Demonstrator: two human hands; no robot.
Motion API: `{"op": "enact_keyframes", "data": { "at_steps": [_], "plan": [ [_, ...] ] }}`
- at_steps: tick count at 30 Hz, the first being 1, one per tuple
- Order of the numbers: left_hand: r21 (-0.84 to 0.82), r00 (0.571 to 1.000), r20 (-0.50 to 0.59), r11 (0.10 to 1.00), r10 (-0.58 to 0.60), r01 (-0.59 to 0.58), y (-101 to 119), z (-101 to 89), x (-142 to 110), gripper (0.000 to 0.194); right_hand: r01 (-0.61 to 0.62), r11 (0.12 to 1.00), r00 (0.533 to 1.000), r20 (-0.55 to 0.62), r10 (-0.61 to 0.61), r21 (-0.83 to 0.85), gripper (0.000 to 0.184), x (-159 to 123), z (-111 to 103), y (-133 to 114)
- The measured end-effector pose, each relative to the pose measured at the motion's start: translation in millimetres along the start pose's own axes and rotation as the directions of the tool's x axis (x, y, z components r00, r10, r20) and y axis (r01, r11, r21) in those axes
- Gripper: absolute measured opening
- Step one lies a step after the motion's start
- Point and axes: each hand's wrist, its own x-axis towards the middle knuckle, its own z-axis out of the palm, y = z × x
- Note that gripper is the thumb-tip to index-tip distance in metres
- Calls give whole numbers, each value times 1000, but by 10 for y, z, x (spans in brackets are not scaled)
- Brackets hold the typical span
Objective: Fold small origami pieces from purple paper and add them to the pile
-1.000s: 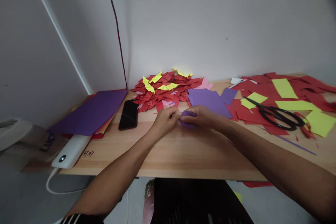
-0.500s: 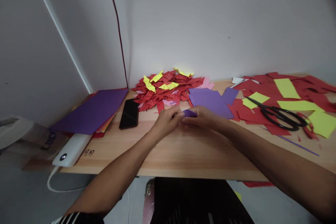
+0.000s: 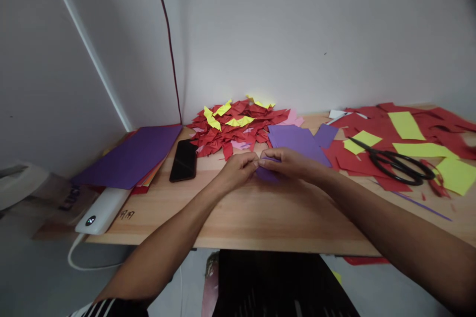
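A small piece of purple paper (image 3: 266, 175) is pinched between my two hands above the wooden table, partly hidden by the fingers. My left hand (image 3: 238, 170) closes thumb and fingertips on its left edge. From the other side, my right hand (image 3: 286, 162) grips it, with the fingertips of both hands nearly touching. Just behind the right hand lies a stack of purple paper squares (image 3: 297, 139). Beyond the left hand rises a pile of folded red paper pieces (image 3: 238, 129), with a few yellow folded ones (image 3: 240, 122) on top.
Black-handled scissors (image 3: 399, 166) lie at right among red scraps (image 3: 357, 158) and yellow scraps (image 3: 406, 125). At left are a black phone (image 3: 183, 161), large purple sheets (image 3: 137, 156) and a white power bank (image 3: 102, 213) with a cable. The wall stands behind the wooden table (image 3: 238, 228).
The purple paper now hangs lower and shows more of its surface below the fingers. My hands have shifted only slightly; the things on the table have stayed put.
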Motion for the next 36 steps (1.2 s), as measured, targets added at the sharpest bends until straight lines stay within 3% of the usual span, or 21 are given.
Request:
{"op": "enact_keyframes", "data": {
  "at_steps": [6, 13, 18, 23, 29, 32, 36],
  "plan": [
    [-40, 999, 30, 999, -15, 16, 28, -6, -9, 34, 121, 993, 991, -59, -122, -17, 40, 7, 59, -9],
    [-278, 996, -21, 958, -83, 74, -109, 17, 44, 42, 35, 994, 988, -156, -18, 101, 48, 12, 111, -5],
    [-507, 992, -26, 857, -126, 96, -109, 4, 36, 43, 45, 995, 965, -262, -21, 86, 41, 1, 113, -8],
    [-624, 986, -42, 775, -160, 99, -51, -30, 34, 46, 152, 985, 903, -393, -174, -85, 37, -29, 96, -14],
    [-699, 970, -63, 704, -236, 126, -56, -70, 54, 39, 364, 837, 750, -404, -524, -409, 34, 21, 138, 18],
    [-743, 964, 30, 639, -266, 199, -44, -61, 43, 32, 372, 782, 728, -367, -580, -499, 29, 43, 158, 41],
    [-741, 946, 139, 603, -294, 297, -35, -23, 30, 31, 342, 776, 728, -372, -576, -530, 16, 50, 134, 66]
  ]
}}
